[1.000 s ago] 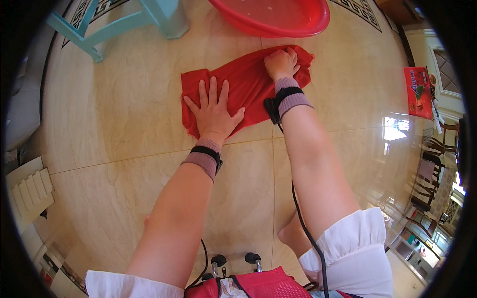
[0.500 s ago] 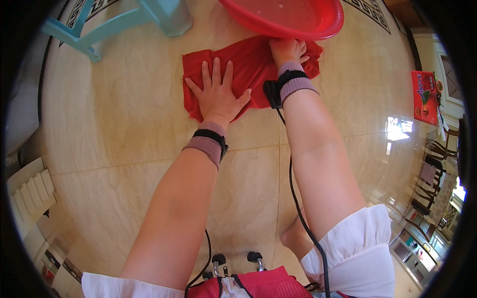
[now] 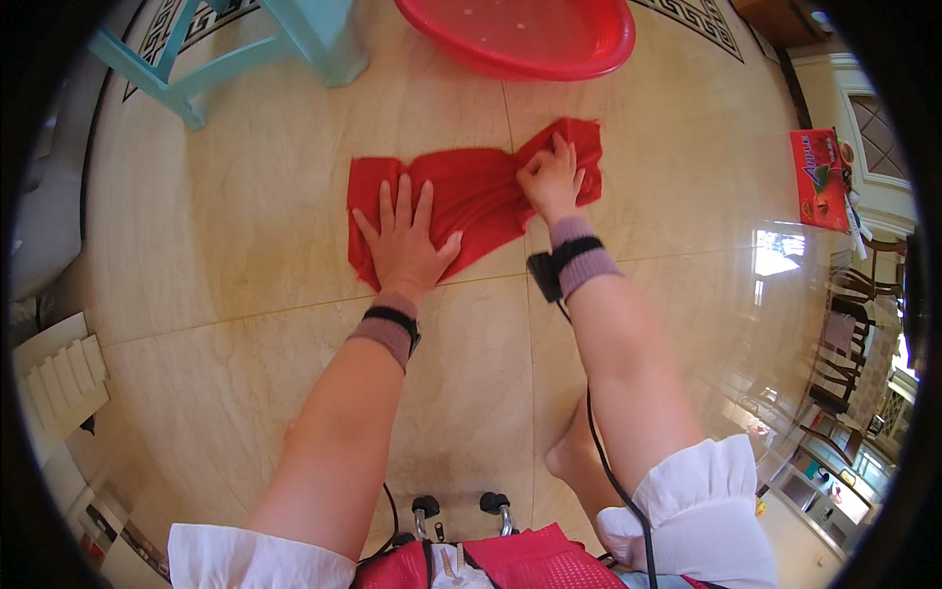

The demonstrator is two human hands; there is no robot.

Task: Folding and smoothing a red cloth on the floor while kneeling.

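Observation:
A red cloth (image 3: 471, 187) lies spread on the tiled floor, gathered into creases toward its right end. On its left part my left hand (image 3: 404, 245) rests flat, palm down with the fingers spread. My right hand (image 3: 551, 182) is closed on the right part, thumb and fingers pinching a bunched fold. Both wrists wear purple cuffs with black straps, and a small black device (image 3: 545, 277) sits at the right one. Just beyond the cloth stands a red basin (image 3: 510, 59), partly cut off by the top of the picture.
A light blue plastic stool (image 3: 294, 39) stands at the far left. A red printed box (image 3: 820, 179) lies at the right by a white cabinet. Wooden chairs (image 3: 859, 314) stand farther right. A black cable (image 3: 606, 461) runs along my right arm.
Both hands have drawn the red cloth nearer to me, leaving a gap between it and the basin. My right hand still grips its end.

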